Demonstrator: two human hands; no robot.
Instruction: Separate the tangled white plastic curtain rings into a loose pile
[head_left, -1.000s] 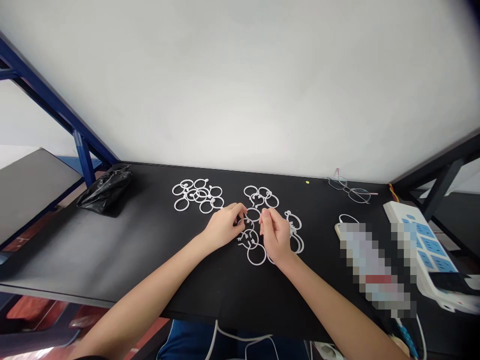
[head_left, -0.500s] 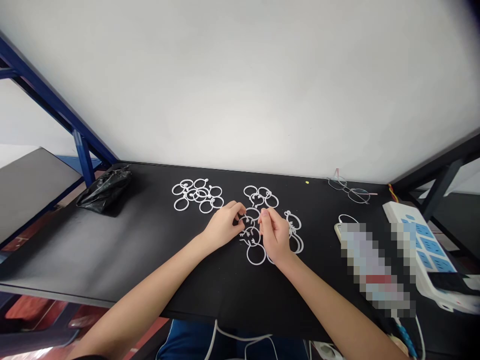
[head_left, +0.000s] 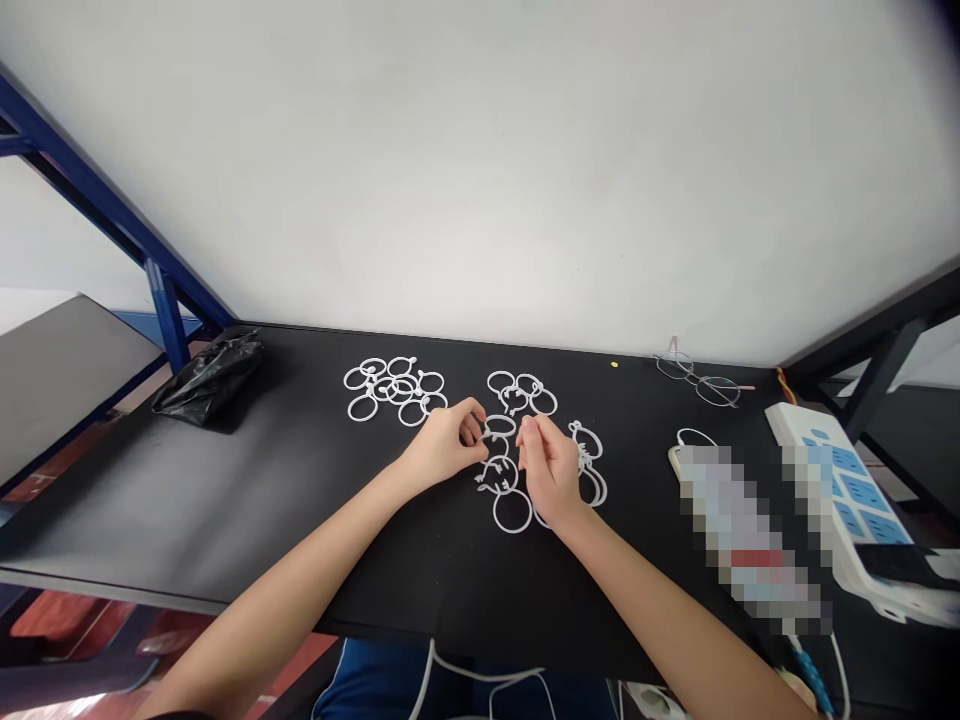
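White plastic rings with small clip-like ends lie in a loose pile between my hands on the black table. My left hand (head_left: 444, 443) has curled fingers, with a white ring (head_left: 499, 427) at its fingertips on the pile's left side. My right hand (head_left: 551, 465) is closed in a fist at the pile's right side; whatever its fingers hold is hidden. Just below the hands lies another ring (head_left: 512, 511), partly touching its neighbours. Right of my right hand, a few stacked rings (head_left: 592, 488) are partly covered by it.
Another ring cluster (head_left: 397, 388) lies to the left, and a smaller group (head_left: 523, 392) sits behind my hands. A black plastic bag (head_left: 211, 380) is at far left. Glasses (head_left: 697, 380), a blurred phone (head_left: 739, 535) and a white power strip (head_left: 847, 490) are on the right.
My left hand has shifted slightly left, and the rings at its fingertips have slid a little the same way. My right hand has stayed nearly still.
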